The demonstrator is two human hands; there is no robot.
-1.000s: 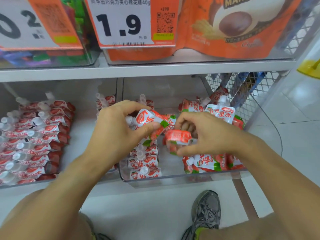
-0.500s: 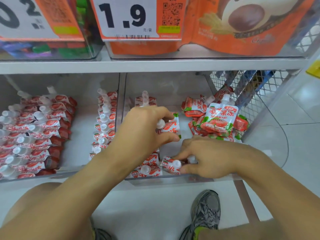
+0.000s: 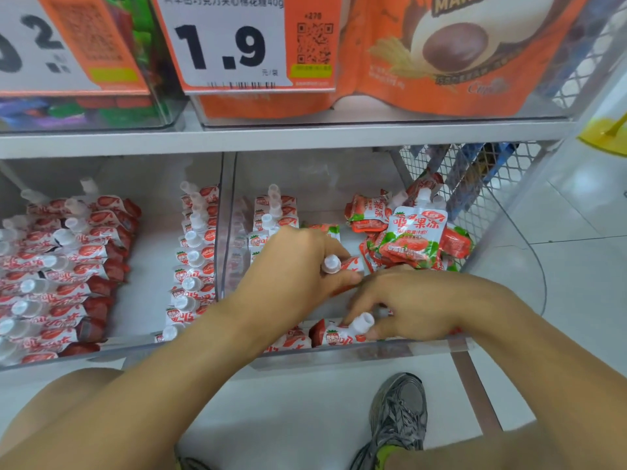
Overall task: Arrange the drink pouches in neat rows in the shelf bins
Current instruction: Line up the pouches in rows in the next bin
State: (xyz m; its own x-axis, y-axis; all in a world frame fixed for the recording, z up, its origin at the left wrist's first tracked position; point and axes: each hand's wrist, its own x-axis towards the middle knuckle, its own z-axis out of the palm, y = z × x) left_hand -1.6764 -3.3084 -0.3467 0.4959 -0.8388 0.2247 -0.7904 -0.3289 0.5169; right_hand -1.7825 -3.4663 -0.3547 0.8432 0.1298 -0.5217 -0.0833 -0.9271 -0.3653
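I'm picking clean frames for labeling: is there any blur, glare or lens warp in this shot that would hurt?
Head view: wide-angle warp bends the shelf edge and stretches the forearms at the bottom; the price tag and upper corners are soft; lighting is even, with faint reflections on the clear bin wall; the left hand, right hand and pouch are fairly sharp.

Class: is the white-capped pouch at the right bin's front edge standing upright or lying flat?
Lying flat: the red-and-white drink pouch rests on its side, cap pointing right.
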